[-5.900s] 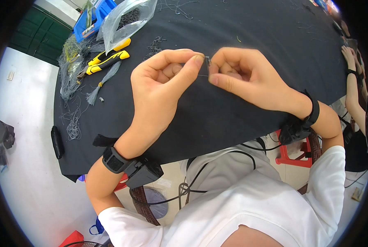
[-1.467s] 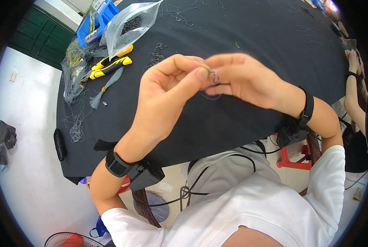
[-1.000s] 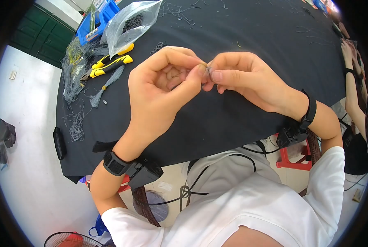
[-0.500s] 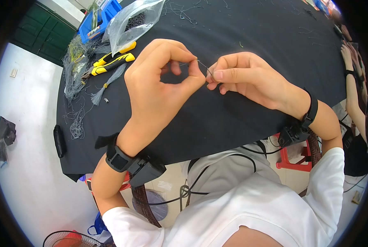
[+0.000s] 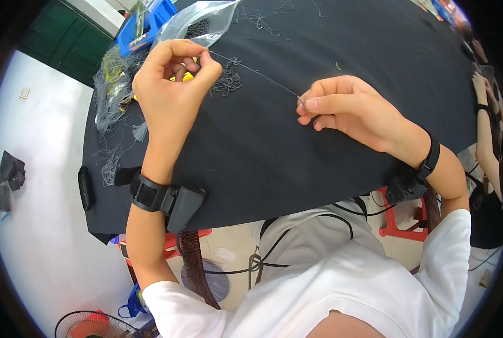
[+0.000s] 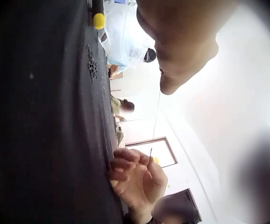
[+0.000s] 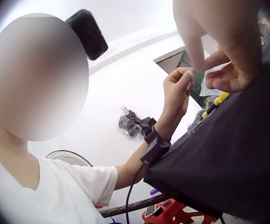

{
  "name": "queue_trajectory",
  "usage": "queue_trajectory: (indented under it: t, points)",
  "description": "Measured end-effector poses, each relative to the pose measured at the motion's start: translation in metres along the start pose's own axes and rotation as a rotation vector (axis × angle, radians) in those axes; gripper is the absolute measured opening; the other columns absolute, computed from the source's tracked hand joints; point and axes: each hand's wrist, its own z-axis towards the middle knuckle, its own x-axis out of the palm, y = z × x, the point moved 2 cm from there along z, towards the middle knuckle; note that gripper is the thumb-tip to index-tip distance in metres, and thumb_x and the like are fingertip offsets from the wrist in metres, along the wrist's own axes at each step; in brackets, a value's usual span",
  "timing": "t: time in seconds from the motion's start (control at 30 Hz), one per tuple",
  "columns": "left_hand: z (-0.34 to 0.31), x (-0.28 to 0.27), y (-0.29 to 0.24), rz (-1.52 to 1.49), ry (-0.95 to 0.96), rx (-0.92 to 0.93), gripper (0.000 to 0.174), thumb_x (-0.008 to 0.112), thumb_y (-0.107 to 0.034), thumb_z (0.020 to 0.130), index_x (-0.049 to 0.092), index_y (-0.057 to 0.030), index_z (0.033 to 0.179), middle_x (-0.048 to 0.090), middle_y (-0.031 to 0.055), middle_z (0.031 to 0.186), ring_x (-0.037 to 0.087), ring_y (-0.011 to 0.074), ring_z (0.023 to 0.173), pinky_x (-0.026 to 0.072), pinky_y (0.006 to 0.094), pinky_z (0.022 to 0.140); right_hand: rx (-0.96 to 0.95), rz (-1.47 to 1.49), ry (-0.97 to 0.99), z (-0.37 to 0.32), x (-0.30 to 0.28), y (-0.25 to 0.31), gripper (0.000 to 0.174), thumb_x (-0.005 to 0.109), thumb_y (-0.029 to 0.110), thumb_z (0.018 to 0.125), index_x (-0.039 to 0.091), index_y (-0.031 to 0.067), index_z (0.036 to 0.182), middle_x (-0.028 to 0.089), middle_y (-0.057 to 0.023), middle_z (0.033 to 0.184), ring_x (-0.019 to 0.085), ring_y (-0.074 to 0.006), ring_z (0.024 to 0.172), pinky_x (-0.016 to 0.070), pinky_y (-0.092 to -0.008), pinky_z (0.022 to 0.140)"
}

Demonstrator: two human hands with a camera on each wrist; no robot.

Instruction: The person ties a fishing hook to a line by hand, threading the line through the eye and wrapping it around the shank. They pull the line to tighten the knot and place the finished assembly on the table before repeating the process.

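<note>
A thin grey fishing line [image 5: 262, 74] stretches taut, slanting between the two hands above the black tablecloth. At its upper left end, my left hand [image 5: 170, 84] pinches it between thumb and forefinger. My right hand [image 5: 355, 110] pinches a small dark fish hook [image 6: 151, 153] at the other end; its thin shank pokes out above the fingertips in the left wrist view, and the rest is hidden by the fingers. Beyond the left hand lies a pile of dark hooks [image 5: 227, 80]. In the right wrist view, the left hand [image 7: 177, 91] appears behind the right fingers.
Yellow-handled pliers [image 7: 214, 105] lie partly hidden behind the left hand. A clear plastic bag [image 5: 223, 19] and a blue bin [image 5: 136, 36] stand at the back left, near tangled grey line [image 5: 110, 96]. Another person's arm [image 5: 484, 121] reaches in at the far right.
The hands were together at the fingertips; my left hand has swung away up and left, drawing the line out straight. My right hand has shifted slightly right, still pinching the hook.
</note>
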Motion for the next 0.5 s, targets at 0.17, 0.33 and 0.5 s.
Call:
queue_trajectory:
  t: [0.17,0.33,0.5]
  points:
    - [0.010,-0.016,0.011,-0.047,-0.056,-0.067,0.009,0.067,-0.001,0.068,0.061,-0.0020,0.074,0.055,-0.0038,0.066,0.046,0.0000,0.058,0.0351,0.0143,0.053,-0.002,-0.004,0.006,-0.001,0.000,0.000,0.014,0.061,0.017,0.082,0.061,0.0030,0.082,0.060,-0.0056,0.090,0.057,-0.0120,0.085,0.0438,-0.0227,0.073]
    - [0.020,-0.034,0.032,0.125,-0.123,0.011,0.009,0.068,-0.005,0.068,0.061,-0.0013,0.074,0.057,-0.0011,0.068,0.050,0.0020,0.062,0.0399,0.0154,0.057,-0.004,-0.015,-0.021,-0.001,0.003,0.002,0.011,0.060,0.013,0.082,0.059,0.0037,0.077,0.058,-0.0054,0.088,0.056,-0.0116,0.081,0.0437,-0.0220,0.069]
    - [0.024,-0.047,0.037,0.177,-0.161,-0.037,0.011,0.068,-0.008,0.068,0.062,-0.0009,0.075,0.062,0.0019,0.070,0.054,0.0035,0.063,0.0421,0.0164,0.059,-0.012,0.015,0.005,-0.004,-0.001,0.000,0.012,0.063,0.014,0.081,0.062,0.0026,0.083,0.061,-0.0055,0.088,0.058,-0.0124,0.082,0.0435,-0.0228,0.071]
